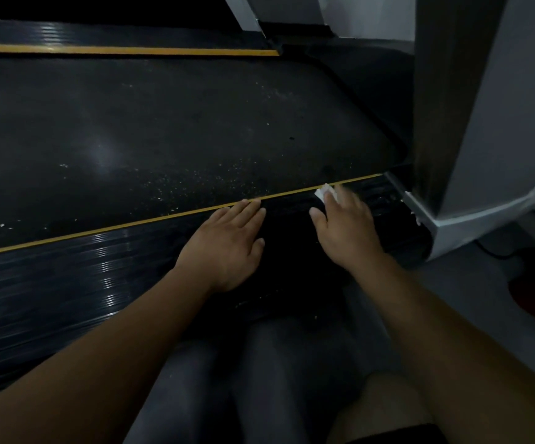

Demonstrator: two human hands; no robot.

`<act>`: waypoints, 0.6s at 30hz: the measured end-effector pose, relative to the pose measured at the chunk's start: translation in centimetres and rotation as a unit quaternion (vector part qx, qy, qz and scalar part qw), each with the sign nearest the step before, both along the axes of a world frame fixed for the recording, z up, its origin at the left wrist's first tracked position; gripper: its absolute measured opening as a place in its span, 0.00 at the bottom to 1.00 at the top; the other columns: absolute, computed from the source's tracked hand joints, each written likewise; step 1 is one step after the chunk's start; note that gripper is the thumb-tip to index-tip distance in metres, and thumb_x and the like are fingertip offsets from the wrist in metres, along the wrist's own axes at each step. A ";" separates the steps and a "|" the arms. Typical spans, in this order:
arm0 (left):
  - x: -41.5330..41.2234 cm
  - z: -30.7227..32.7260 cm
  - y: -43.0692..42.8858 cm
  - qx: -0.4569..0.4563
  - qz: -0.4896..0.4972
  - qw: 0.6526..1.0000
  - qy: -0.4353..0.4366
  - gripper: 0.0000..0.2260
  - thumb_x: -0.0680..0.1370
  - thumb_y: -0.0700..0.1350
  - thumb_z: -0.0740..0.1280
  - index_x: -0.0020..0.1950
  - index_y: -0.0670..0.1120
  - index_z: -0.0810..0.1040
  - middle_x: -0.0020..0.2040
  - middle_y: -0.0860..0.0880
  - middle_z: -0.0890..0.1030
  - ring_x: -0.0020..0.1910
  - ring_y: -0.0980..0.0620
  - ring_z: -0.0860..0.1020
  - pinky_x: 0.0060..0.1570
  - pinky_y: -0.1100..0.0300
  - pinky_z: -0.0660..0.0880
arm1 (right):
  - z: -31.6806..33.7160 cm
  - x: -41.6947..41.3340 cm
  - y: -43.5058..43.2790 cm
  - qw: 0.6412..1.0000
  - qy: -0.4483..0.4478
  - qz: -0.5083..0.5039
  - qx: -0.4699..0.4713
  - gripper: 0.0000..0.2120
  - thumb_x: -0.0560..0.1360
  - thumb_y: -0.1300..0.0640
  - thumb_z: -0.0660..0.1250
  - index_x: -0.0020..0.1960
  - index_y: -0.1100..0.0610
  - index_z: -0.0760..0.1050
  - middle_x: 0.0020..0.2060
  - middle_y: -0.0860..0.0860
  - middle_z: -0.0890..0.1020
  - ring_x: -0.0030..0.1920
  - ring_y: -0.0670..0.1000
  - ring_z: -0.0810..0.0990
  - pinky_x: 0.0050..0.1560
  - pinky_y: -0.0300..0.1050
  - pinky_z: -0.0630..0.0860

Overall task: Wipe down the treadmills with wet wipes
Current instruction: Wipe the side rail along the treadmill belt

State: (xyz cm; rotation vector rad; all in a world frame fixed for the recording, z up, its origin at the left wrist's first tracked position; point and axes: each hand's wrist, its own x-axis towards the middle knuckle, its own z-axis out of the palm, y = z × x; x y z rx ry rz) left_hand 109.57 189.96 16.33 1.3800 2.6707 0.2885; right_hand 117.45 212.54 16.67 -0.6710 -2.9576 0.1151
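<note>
White wet wipe (324, 191) is pinned under the right grip (348, 224) on the treadmill's near ribbed side rail (67, 270), up at the front end, just beside the upright post (445, 91). Fingers look laid flat over it, pressing rather than pinching, though they're blurry. Left grip (227, 245) rests spread and holding nothing on the same rail, fingertips touching the yellow stripe (131, 224). I'd call this the rail-wiping step. Next move probably wants a long pull leftward along the rail, where there's loads of room. The post and its base cover (452, 229) box in the right. The belt (163, 129) looks speckled, so likely not wiped yet.
</note>
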 end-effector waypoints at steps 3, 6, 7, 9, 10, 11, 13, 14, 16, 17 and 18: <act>-0.1 -0.2 0.2 -0.009 0.001 1.000 0.000 0.30 0.82 0.59 0.41 0.83 0.48 0.48 0.83 0.51 0.46 0.81 0.54 0.44 0.80 0.54 0.45 | 0.2 2.0 -3.0 0.997 0.032 0.056 -0.043 0.24 0.80 0.45 0.56 0.73 0.53 0.66 0.69 0.53 0.74 0.71 0.58 0.69 0.71 0.55 0.63; 0.1 -0.2 0.3 -0.014 0.001 1.000 0.011 0.37 0.76 0.61 0.34 0.83 0.48 0.49 0.83 0.50 0.47 0.81 0.53 0.45 0.80 0.54 0.45 | -0.7 6.8 -5.0 0.992 -0.001 0.122 -0.009 0.33 0.79 0.38 0.48 0.79 0.55 0.62 0.77 0.52 0.66 0.78 0.55 0.62 0.76 0.58 0.58; 0.2 -0.1 0.3 -0.016 0.001 1.000 0.012 0.39 0.75 0.61 0.33 0.83 0.47 0.49 0.83 0.49 0.47 0.82 0.52 0.45 0.79 0.54 0.45 | -0.9 7.9 -4.0 0.994 -0.010 0.112 0.000 0.35 0.79 0.37 0.46 0.79 0.55 0.61 0.79 0.51 0.64 0.79 0.53 0.59 0.77 0.58 0.56; 0.4 0.0 0.4 -0.015 0.004 1.000 0.011 0.37 0.77 0.61 0.35 0.83 0.47 0.50 0.83 0.49 0.47 0.82 0.52 0.45 0.79 0.55 0.44 | -0.8 8.3 -0.8 1.000 -0.012 0.021 -0.009 0.37 0.78 0.35 0.41 0.81 0.53 0.58 0.80 0.50 0.61 0.80 0.50 0.56 0.78 0.57 0.50; 0.6 0.2 0.6 -0.016 0.004 1.000 0.006 0.33 0.79 0.59 0.38 0.83 0.47 0.50 0.83 0.49 0.46 0.82 0.52 0.45 0.79 0.55 0.43 | -0.5 7.9 -0.2 0.999 -0.004 -0.028 -0.017 0.37 0.78 0.35 0.41 0.81 0.53 0.58 0.80 0.50 0.60 0.80 0.51 0.55 0.78 0.57 0.49; 0.8 0.3 0.9 -0.016 0.002 1.000 0.001 0.31 0.82 0.58 0.41 0.83 0.47 0.50 0.83 0.49 0.46 0.82 0.52 0.44 0.79 0.55 0.43 | -0.4 7.3 -0.8 0.998 0.014 -0.054 -0.020 0.37 0.78 0.35 0.42 0.80 0.54 0.59 0.80 0.51 0.61 0.80 0.53 0.56 0.77 0.57 0.50; 1.6 0.5 1.8 -0.009 0.004 1.000 -0.005 0.31 0.81 0.57 0.44 0.83 0.46 0.51 0.83 0.48 0.47 0.82 0.52 0.45 0.78 0.56 0.42 | -0.6 7.2 -4.2 0.998 0.050 -0.006 -0.035 0.33 0.79 0.37 0.47 0.76 0.53 0.66 0.76 0.52 0.68 0.78 0.56 0.62 0.74 0.59 0.57; 1.9 0.6 2.2 -0.005 0.009 1.000 -0.006 0.32 0.80 0.58 0.43 0.83 0.46 0.52 0.83 0.48 0.48 0.82 0.52 0.45 0.78 0.56 0.42 | -1.1 7.7 -5.8 0.997 0.052 0.039 -0.034 0.31 0.79 0.38 0.49 0.75 0.54 0.67 0.75 0.52 0.69 0.77 0.55 0.64 0.73 0.59 0.59; 2.3 0.6 2.7 0.002 0.016 1.000 -0.006 0.35 0.77 0.58 0.42 0.83 0.46 0.52 0.83 0.48 0.48 0.82 0.52 0.45 0.78 0.56 0.42 | -1.8 9.3 -5.5 0.995 0.043 0.093 -0.011 0.31 0.80 0.39 0.51 0.76 0.55 0.67 0.75 0.52 0.70 0.77 0.53 0.65 0.74 0.60 0.59; 2.3 0.5 2.8 0.002 0.016 1.000 -0.002 0.35 0.77 0.58 0.41 0.83 0.46 0.52 0.83 0.48 0.48 0.82 0.52 0.45 0.78 0.56 0.42 | -1.7 9.6 -3.8 0.997 0.038 0.073 -0.007 0.32 0.80 0.38 0.50 0.77 0.55 0.67 0.76 0.52 0.69 0.77 0.52 0.65 0.74 0.61 0.59; 2.3 0.4 2.7 0.001 0.016 1.000 0.003 0.35 0.77 0.58 0.41 0.83 0.46 0.51 0.83 0.48 0.48 0.82 0.51 0.45 0.78 0.56 0.42 | -1.4 9.5 -1.8 0.999 0.040 0.026 -0.012 0.34 0.79 0.37 0.47 0.77 0.55 0.66 0.77 0.51 0.68 0.78 0.52 0.64 0.75 0.61 0.56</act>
